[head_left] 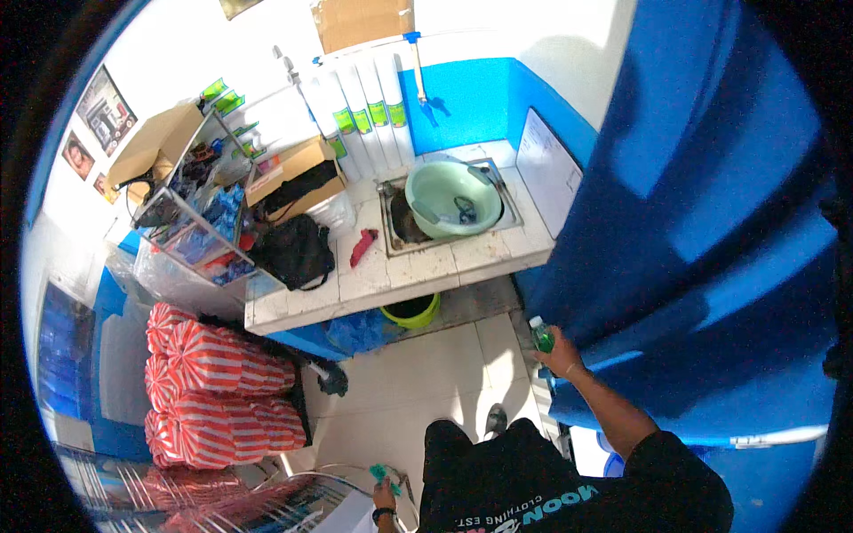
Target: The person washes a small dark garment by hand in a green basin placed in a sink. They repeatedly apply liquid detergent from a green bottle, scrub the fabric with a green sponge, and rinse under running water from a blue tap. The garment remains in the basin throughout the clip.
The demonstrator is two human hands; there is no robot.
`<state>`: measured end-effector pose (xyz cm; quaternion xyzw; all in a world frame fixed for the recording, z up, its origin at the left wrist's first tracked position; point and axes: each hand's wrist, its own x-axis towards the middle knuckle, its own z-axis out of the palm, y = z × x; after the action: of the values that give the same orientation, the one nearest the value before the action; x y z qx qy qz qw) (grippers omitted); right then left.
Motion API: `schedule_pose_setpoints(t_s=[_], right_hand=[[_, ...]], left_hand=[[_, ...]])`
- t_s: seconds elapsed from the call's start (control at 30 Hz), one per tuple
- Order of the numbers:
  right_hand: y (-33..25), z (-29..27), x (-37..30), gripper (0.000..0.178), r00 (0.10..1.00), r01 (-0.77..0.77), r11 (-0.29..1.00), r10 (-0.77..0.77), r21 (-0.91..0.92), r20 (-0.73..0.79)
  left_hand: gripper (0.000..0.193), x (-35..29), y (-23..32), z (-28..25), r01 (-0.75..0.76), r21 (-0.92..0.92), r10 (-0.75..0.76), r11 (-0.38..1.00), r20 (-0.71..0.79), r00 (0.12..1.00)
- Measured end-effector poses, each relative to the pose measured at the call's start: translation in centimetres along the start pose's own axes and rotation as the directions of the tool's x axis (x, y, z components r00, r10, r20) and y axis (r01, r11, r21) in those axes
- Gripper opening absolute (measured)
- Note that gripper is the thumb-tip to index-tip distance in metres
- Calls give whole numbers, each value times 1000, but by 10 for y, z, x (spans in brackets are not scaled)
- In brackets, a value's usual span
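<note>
My right hand (562, 355) is closed round a small clear bottle of green liquid (542, 338) with a white cap, held out beside the blue curtain. At the lower edge my left hand (385, 497) has its fingers closed on a small crumpled teal-green thing (378, 473), whose kind I cannot make out. Ahead, a pale green basin (486, 213) sits over the sink (410, 233) in the tiled counter. A dark item (464, 210) lies inside the basin.
On the tiled counter (364, 289) are a red cloth (362, 248), a black bag (298, 253) and an open carton (298, 171). Red-and-white striped bundles (233, 426) are stacked at left, above a metal rack (115, 489). A yellow-green bucket (425, 316) stands under the counter. A blue curtain (711, 231) hangs at right.
</note>
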<state>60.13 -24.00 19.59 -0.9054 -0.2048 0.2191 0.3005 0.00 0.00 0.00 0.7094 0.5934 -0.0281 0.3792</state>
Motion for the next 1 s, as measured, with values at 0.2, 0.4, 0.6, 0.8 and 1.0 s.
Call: schedule_pose_setpoints(t_s=[0.2, 0.4, 0.6, 0.8, 1.0], right_hand=[[-97, -52, 175, 86, 997, 80, 974, -80, -214, 11], [-198, -116, 286, 70, 991, 130, 847, -111, -515, 68], [-234, -126, 382, 68, 977, 182, 721, -54, -669, 207], [-219, -112, 457, 57, 940, 279, 688, -52, -670, 338], [-201, -113, 510, 54, 865, 410, 633, -42, -657, 500]], left_hand=[[49, 89, 121, -1, -26, -358, -1, 933, -75, 997], [54, 232, 308, -18, -271, -597, 356, 755, 26, 934], [43, 278, 506, -74, -386, -551, 522, 739, 107, 846], [39, 287, 566, -66, -385, -585, 486, 714, 19, 874], [36, 250, 571, -24, -168, -763, 159, 624, -87, 983]])
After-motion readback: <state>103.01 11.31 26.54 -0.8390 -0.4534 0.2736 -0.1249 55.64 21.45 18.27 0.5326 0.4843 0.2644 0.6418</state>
